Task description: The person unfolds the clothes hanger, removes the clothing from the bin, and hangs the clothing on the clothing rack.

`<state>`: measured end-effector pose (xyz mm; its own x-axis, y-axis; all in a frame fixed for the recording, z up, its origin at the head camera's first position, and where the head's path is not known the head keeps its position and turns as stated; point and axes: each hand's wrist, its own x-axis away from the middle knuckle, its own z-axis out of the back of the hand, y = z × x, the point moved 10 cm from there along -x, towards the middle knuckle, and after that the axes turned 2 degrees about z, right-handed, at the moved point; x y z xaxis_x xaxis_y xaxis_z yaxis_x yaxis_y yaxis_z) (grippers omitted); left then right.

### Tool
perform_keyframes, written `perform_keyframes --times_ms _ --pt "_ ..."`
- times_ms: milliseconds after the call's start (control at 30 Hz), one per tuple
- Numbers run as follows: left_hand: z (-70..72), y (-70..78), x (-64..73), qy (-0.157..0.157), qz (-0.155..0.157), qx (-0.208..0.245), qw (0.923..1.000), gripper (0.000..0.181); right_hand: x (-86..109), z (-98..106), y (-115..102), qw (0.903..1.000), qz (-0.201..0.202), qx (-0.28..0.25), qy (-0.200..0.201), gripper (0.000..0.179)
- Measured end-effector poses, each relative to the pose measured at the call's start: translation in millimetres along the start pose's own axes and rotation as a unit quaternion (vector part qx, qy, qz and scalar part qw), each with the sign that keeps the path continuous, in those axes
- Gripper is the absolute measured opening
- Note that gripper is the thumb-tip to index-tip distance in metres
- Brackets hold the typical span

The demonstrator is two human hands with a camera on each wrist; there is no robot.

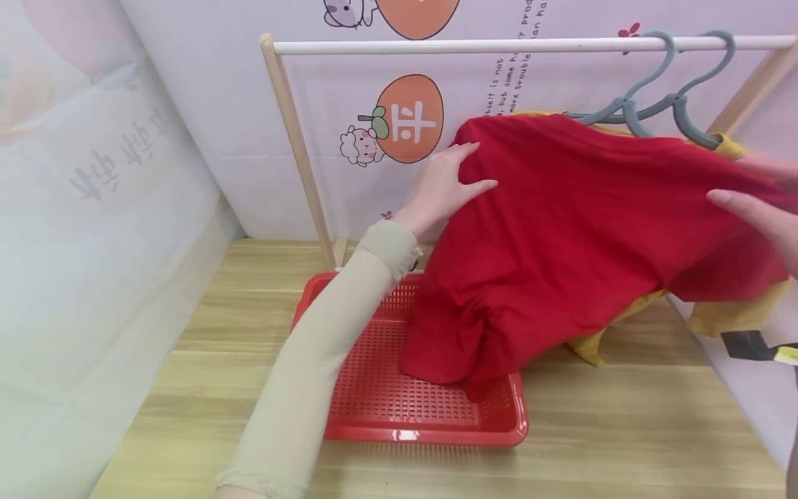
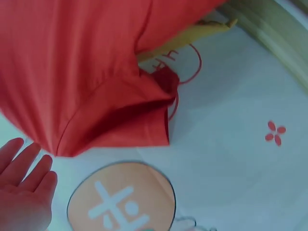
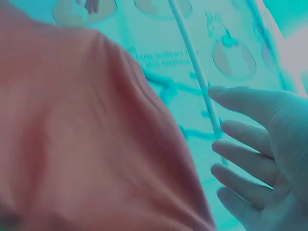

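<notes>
A red short-sleeved shirt (image 1: 561,229) hangs spread out, its lower part falling over the basket. At the shirt's left shoulder end, my left hand (image 1: 436,184) has its thumb and fingers extended, fingertips right at the cloth. The left wrist view shows those fingers straight beside a red sleeve (image 2: 120,120). My right hand (image 3: 260,154) is at the shirt's other end, fingers spread and nothing between them. In the head view its thumb overlaps the red cloth. Behind the shirt are yellow cloth (image 1: 726,315) and two blue-grey hangers (image 1: 657,69), their lower parts mostly hidden.
A white rail (image 1: 467,46) on wooden posts (image 1: 299,145) carries the hangers. Below it, a red plastic basket (image 1: 405,433) stands on the wood-grain table (image 1: 206,388). A printed white sheet (image 1: 237,138) covers the wall behind.
</notes>
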<state>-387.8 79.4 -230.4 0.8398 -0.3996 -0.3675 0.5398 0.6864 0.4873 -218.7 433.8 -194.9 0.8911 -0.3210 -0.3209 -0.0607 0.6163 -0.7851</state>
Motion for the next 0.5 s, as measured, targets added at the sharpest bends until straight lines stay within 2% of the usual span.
perform_keyframes --times_ms 33,100,167,233,300,400,500 --pt "4.4 -2.5 4.1 0.000 -0.005 0.008 1.0000 0.076 3.7 -4.7 -4.0 0.9999 0.011 -0.012 -0.001 0.053" --pt "15.1 -9.5 12.9 0.003 -0.008 0.015 0.9998 0.077 14.5 -18.3 -10.7 0.9995 0.020 0.018 -0.019 0.055" --pt "27.1 -19.0 22.4 0.003 -0.003 0.020 0.9998 0.079 25.8 -37.8 -17.3 0.9972 0.043 0.038 -0.048 0.056" --pt "40.0 -28.9 32.5 0.010 0.001 0.015 0.9998 0.081 38.3 -61.1 -23.1 0.9906 0.074 0.073 -0.089 0.057" --pt "53.0 -38.5 43.2 0.020 0.005 0.006 0.9998 0.082 50.7 -85.2 -29.1 0.9800 0.131 0.087 -0.122 0.058" --pt "69.9 -51.0 60.9 0.036 -0.001 -0.006 0.9993 0.084 70.5 -120.3 -36.9 0.9568 0.228 0.076 -0.163 0.056" --pt "80.3 -65.8 81.5 0.028 0.011 -0.030 0.9991 0.088 89.5 -149.7 -37.0 0.9342 0.289 0.072 -0.197 0.053"
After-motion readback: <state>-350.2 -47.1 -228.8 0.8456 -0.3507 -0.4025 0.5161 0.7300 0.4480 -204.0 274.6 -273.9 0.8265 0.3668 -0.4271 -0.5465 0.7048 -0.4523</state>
